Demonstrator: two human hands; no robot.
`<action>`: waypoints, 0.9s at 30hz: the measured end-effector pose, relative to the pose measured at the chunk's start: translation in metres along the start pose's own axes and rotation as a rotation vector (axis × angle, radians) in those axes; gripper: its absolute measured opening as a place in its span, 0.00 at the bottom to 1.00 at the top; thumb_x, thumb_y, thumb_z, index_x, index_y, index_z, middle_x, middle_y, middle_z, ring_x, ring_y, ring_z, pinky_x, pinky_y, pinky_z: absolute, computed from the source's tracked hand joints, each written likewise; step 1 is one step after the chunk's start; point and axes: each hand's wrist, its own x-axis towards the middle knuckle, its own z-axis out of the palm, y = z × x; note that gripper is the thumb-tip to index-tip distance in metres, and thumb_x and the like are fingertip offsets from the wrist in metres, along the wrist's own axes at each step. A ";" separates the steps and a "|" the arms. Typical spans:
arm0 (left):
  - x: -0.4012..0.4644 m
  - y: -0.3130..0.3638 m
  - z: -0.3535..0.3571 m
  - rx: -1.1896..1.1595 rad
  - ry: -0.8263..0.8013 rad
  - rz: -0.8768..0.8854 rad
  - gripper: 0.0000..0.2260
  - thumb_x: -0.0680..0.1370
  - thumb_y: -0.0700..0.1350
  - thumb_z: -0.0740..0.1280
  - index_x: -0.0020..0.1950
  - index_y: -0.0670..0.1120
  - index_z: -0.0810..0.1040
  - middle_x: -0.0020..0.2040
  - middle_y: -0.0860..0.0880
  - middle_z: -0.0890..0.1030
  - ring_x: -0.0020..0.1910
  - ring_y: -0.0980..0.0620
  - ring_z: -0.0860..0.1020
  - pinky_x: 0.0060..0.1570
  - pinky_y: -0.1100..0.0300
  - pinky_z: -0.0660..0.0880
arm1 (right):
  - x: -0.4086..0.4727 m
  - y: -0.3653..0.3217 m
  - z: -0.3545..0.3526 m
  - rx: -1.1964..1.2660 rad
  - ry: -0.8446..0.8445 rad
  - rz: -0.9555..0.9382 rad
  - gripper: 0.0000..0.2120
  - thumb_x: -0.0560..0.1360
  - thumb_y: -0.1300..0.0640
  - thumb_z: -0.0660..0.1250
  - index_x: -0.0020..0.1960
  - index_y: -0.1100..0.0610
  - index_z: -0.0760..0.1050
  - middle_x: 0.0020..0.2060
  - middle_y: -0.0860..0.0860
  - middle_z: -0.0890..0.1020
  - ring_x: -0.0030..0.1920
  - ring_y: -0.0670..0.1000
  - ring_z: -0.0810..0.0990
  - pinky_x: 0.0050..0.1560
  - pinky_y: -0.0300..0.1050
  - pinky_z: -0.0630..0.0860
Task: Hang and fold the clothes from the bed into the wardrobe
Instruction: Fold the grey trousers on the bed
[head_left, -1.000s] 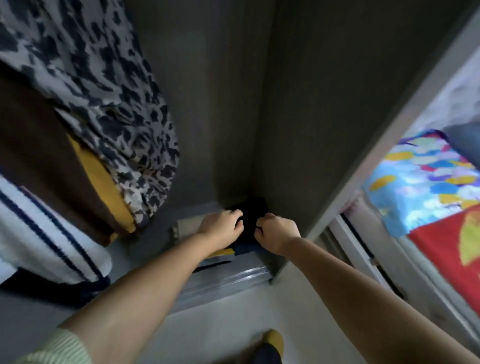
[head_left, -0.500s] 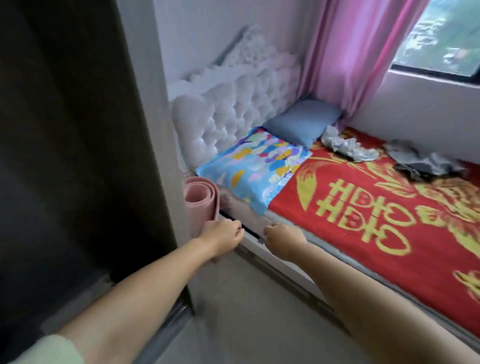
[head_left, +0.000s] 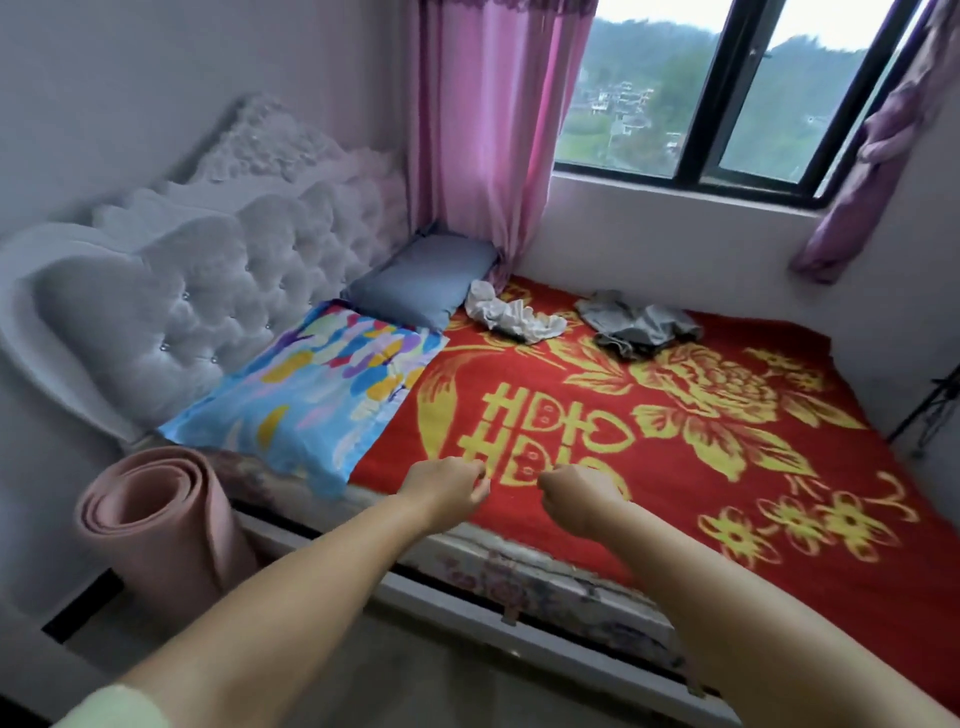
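The left hand (head_left: 451, 486) and the right hand (head_left: 574, 493) hang over the near edge of the bed (head_left: 519, 566), fingers curled in and holding nothing. The white cloth (head_left: 511, 313) and gray cloth (head_left: 636, 325) lie crumpled by the far edge, so the reach is long and a loose grab could drop one on the floor

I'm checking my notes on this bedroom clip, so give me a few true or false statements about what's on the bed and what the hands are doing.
1. Two crumpled garments lie on the red blanket, a white garment and a grey garment. True.
2. The left hand holds the white garment. False: it holds nothing, fingers curled.
3. The right hand is empty too. True.
4. The grey garment lies on the blue pillow. False: it lies on the blanket, near the window wall.
5. A rolled pink mat stands beside the bed. True.
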 end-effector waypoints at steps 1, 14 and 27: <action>0.018 0.011 0.001 0.005 -0.009 0.026 0.15 0.82 0.53 0.53 0.55 0.46 0.75 0.49 0.47 0.80 0.44 0.45 0.78 0.37 0.54 0.72 | 0.003 0.017 0.003 0.000 -0.006 0.024 0.14 0.82 0.59 0.52 0.63 0.56 0.72 0.55 0.53 0.79 0.48 0.54 0.79 0.32 0.44 0.72; 0.235 0.013 0.038 0.045 -0.086 0.153 0.15 0.82 0.53 0.53 0.57 0.46 0.74 0.52 0.46 0.81 0.48 0.43 0.79 0.37 0.55 0.70 | 0.139 0.144 0.036 0.105 -0.062 0.245 0.09 0.79 0.61 0.54 0.49 0.55 0.73 0.51 0.52 0.79 0.46 0.55 0.78 0.38 0.45 0.72; 0.447 0.031 0.128 0.062 -0.352 0.251 0.16 0.82 0.52 0.51 0.57 0.46 0.74 0.48 0.49 0.80 0.45 0.48 0.78 0.36 0.57 0.70 | 0.255 0.288 0.123 0.386 -0.210 0.476 0.14 0.79 0.54 0.54 0.60 0.55 0.74 0.55 0.52 0.79 0.54 0.56 0.78 0.44 0.45 0.71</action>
